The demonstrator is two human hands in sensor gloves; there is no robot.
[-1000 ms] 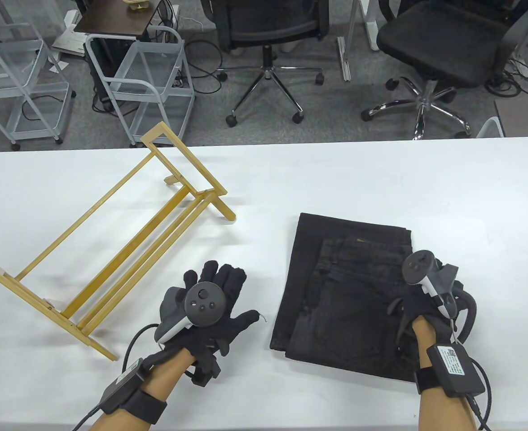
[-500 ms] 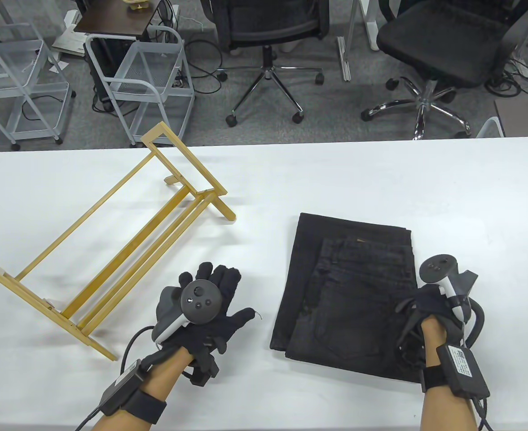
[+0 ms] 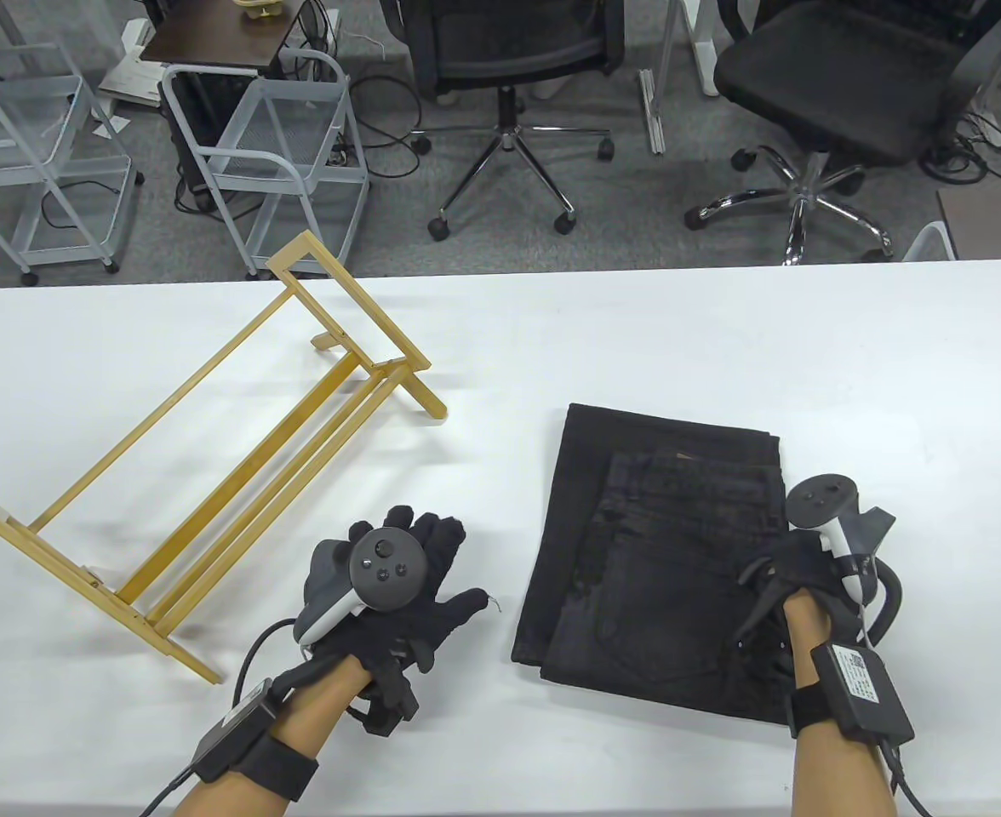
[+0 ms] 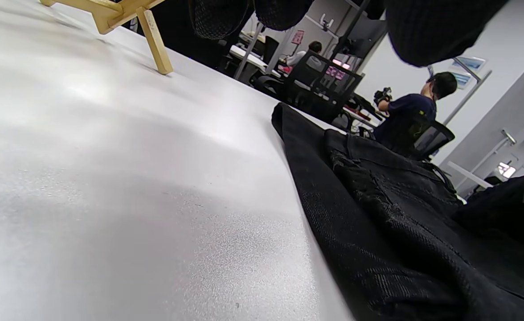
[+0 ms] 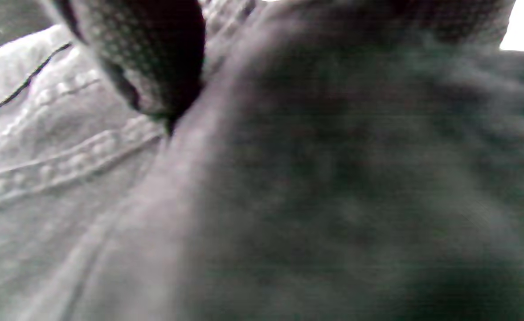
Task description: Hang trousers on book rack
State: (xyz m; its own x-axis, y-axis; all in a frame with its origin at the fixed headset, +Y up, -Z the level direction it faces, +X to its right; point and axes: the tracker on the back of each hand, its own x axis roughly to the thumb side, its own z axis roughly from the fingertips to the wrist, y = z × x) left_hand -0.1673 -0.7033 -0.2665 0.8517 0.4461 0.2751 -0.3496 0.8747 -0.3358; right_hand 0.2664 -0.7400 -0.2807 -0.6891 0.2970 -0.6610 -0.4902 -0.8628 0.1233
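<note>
The black folded trousers [image 3: 662, 553] lie flat on the white table [image 3: 637, 340], right of centre. The wooden book rack [image 3: 211, 459] stands at the left, running diagonally. My left hand [image 3: 445, 562] is open with its fingers spread, low over the table between rack and trousers, holding nothing. The left wrist view shows the trousers [image 4: 400, 214] close by and a rack foot [image 4: 155, 44]. My right hand [image 3: 794, 574] is at the trousers' right edge with its fingers curled into the cloth. In the right wrist view a fingertip [image 5: 164, 53] presses into a fold of denim [image 5: 333, 178].
Two office chairs [image 3: 509, 51] [image 3: 841, 77] and two grey wire carts [image 3: 288, 136] [image 3: 32, 145] stand on the floor beyond the table's far edge. The rack's near foot [image 3: 185, 655] is left of my left forearm.
My right hand slid right to the trousers' right edge, then back a little left, its fingers closing into the cloth. My left hand shifted slightly and stays open.
</note>
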